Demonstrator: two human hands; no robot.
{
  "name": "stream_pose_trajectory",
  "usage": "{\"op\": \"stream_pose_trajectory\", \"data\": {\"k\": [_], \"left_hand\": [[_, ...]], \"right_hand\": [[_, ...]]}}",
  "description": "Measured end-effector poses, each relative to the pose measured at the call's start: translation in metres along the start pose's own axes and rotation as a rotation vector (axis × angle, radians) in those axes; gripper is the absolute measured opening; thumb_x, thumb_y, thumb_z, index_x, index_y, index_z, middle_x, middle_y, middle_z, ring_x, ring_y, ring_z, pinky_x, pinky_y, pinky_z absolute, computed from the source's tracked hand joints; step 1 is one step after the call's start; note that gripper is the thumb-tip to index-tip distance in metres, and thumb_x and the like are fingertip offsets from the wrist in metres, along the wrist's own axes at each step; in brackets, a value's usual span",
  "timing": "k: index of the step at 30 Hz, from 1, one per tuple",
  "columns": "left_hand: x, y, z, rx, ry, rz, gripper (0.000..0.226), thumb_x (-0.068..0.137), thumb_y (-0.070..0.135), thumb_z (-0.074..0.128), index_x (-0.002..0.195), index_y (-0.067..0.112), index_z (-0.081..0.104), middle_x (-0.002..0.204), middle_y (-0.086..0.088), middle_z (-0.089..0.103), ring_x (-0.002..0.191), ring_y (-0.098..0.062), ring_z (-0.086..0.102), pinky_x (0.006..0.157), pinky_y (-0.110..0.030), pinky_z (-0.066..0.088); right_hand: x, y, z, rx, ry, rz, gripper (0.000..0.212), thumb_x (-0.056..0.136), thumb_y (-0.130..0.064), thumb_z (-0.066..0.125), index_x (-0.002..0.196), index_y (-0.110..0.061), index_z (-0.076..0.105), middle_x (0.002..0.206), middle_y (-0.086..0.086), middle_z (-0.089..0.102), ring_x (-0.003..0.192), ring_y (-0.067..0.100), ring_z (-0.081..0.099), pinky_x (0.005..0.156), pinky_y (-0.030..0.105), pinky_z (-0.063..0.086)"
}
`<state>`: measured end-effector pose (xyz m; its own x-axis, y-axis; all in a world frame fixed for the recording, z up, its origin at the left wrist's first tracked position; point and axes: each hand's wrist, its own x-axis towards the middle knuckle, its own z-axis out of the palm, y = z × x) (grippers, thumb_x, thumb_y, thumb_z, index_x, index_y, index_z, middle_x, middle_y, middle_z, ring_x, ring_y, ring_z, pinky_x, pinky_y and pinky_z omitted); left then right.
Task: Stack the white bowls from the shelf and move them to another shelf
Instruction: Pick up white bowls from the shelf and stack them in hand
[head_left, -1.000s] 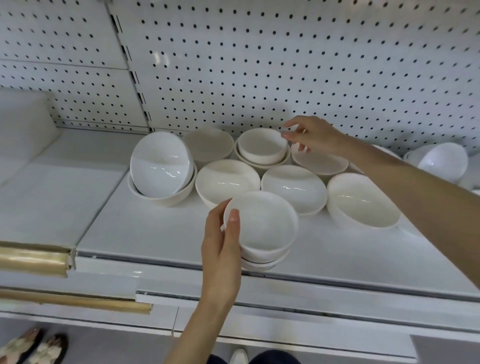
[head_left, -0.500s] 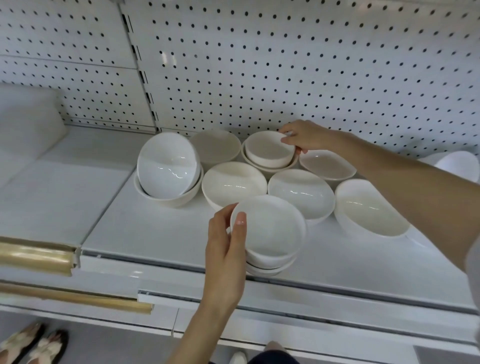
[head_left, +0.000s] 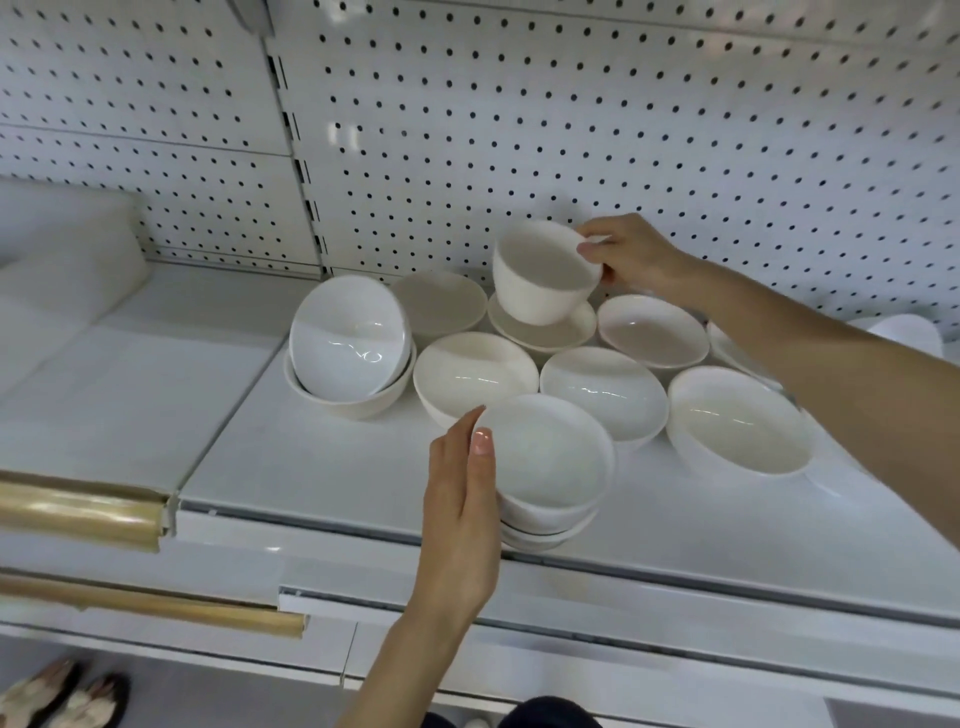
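Observation:
Several white bowls stand on a white shelf (head_left: 322, 467). My left hand (head_left: 460, 499) holds the side of a short stack of nested bowls (head_left: 545, 467) near the shelf's front edge, thumb on the top rim. My right hand (head_left: 631, 254) pinches the rim of one white bowl (head_left: 540, 275), tilted and lifted above the bowl (head_left: 545, 332) it sat in at the back. Single bowls lie between the two hands, one (head_left: 475, 374) at centre, another (head_left: 605, 392) beside it, a third (head_left: 737, 421) on the right.
At the left stand two nested bowls (head_left: 350, 348), the upper one tilted. A white pegboard wall (head_left: 519, 130) backs the shelf. More bowls (head_left: 904, 332) sit at the far right behind my arm. A lower shelf edge with gold trim (head_left: 78, 514) is at left. Sandalled feet (head_left: 62, 696) show at bottom left.
My right hand has lifted the back bowl out of the bowl beneath it and tilted it. My left hand stays on the front stack.

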<state>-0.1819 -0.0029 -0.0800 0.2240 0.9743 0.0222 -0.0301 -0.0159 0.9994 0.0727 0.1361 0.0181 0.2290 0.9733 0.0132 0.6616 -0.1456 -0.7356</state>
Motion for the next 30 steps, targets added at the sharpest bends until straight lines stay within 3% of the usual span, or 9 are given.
{"op": "stream_pose_trajectory", "data": {"k": [3, 8, 10, 12, 16, 18, 23, 27, 30], "left_hand": [[-0.006, -0.005, 0.0, -0.022, 0.018, 0.018, 0.058, 0.092, 0.064, 0.023, 0.141, 0.037, 0.039, 0.137, 0.025, 0.045, 0.116, 0.027, 0.038, 0.086, 0.007, 0.03], [-0.014, -0.008, 0.004, -0.101, 0.114, 0.06, 0.07, 0.077, 0.076, 0.027, 0.138, 0.044, 0.037, 0.14, 0.021, 0.047, 0.121, 0.018, 0.041, 0.087, 0.005, 0.032], [-0.015, -0.007, 0.006, -0.123, 0.148, 0.092, 0.067, 0.083, 0.074, 0.028, 0.14, 0.041, 0.036, 0.142, 0.018, 0.046, 0.125, 0.012, 0.042, 0.09, 0.003, 0.033], [-0.016, -0.006, 0.007, -0.148, 0.159, 0.135, 0.066, 0.081, 0.071, 0.029, 0.14, 0.041, 0.037, 0.142, 0.016, 0.046, 0.128, 0.008, 0.043, 0.099, -0.005, 0.035], [-0.017, -0.002, 0.013, -0.188, 0.114, 0.134, 0.06, 0.077, 0.075, 0.031, 0.132, 0.052, 0.036, 0.145, 0.019, 0.044, 0.134, 0.005, 0.039, 0.112, -0.024, 0.03], [-0.018, -0.002, 0.016, -0.183, 0.096, 0.139, 0.066, 0.076, 0.081, 0.033, 0.134, 0.05, 0.034, 0.149, 0.02, 0.039, 0.136, 0.006, 0.033, 0.116, -0.027, 0.026], [-0.017, 0.002, 0.019, -0.14, 0.052, 0.166, 0.084, 0.07, 0.091, 0.029, 0.142, 0.048, 0.025, 0.154, 0.023, 0.027, 0.139, 0.012, 0.023, 0.111, -0.01, 0.023], [-0.014, 0.003, 0.022, -0.17, 0.04, 0.164, 0.083, 0.07, 0.09, 0.032, 0.141, 0.048, 0.025, 0.153, 0.026, 0.026, 0.138, 0.013, 0.023, 0.112, -0.017, 0.021], [-0.014, 0.005, 0.023, -0.177, 0.041, 0.166, 0.083, 0.068, 0.091, 0.034, 0.139, 0.049, 0.026, 0.151, 0.03, 0.026, 0.138, 0.013, 0.023, 0.112, -0.011, 0.023]], "right_hand": [[-0.034, -0.023, -0.014, 0.062, 0.038, -0.019, 0.02, 0.095, -0.002, 0.049, 0.106, -0.006, 0.066, 0.062, 0.008, 0.049, 0.037, 0.004, 0.045, 0.04, 0.015, 0.036], [-0.103, -0.039, -0.023, 0.149, 0.065, -0.004, 0.019, 0.095, -0.007, 0.051, 0.098, -0.015, 0.068, 0.064, 0.01, 0.049, 0.043, 0.011, 0.044, 0.047, 0.022, 0.033], [-0.125, -0.039, -0.022, 0.208, 0.051, 0.01, 0.02, 0.094, -0.007, 0.052, 0.101, -0.01, 0.07, 0.065, 0.01, 0.049, 0.048, 0.013, 0.043, 0.05, 0.022, 0.037], [-0.139, -0.036, -0.02, 0.239, 0.023, 0.028, 0.021, 0.093, -0.006, 0.052, 0.101, -0.01, 0.071, 0.068, 0.013, 0.054, 0.056, 0.018, 0.047, 0.059, 0.026, 0.045], [-0.151, -0.028, -0.008, 0.182, 0.026, 0.043, 0.02, 0.091, -0.003, 0.051, 0.098, -0.006, 0.07, 0.043, -0.004, 0.047, 0.037, 0.008, 0.042, 0.04, 0.015, 0.03], [-0.152, -0.023, 0.001, 0.172, 0.029, 0.046, 0.019, 0.091, -0.005, 0.052, 0.095, -0.01, 0.07, 0.049, 0.001, 0.048, 0.037, 0.008, 0.043, 0.041, 0.015, 0.03], [-0.151, -0.015, 0.021, 0.184, -0.028, 0.046, 0.015, 0.093, -0.007, 0.052, 0.094, -0.009, 0.067, 0.059, 0.01, 0.049, 0.036, 0.006, 0.044, 0.047, 0.023, 0.031], [-0.15, -0.01, 0.026, 0.18, -0.076, 0.033, 0.016, 0.094, -0.009, 0.051, 0.093, -0.009, 0.068, 0.067, 0.016, 0.054, 0.039, 0.006, 0.044, 0.05, 0.021, 0.034], [-0.151, -0.008, 0.028, 0.172, -0.098, 0.013, 0.017, 0.094, -0.009, 0.051, 0.094, -0.007, 0.068, 0.067, 0.017, 0.054, 0.041, 0.007, 0.044, 0.049, 0.017, 0.036]]}}
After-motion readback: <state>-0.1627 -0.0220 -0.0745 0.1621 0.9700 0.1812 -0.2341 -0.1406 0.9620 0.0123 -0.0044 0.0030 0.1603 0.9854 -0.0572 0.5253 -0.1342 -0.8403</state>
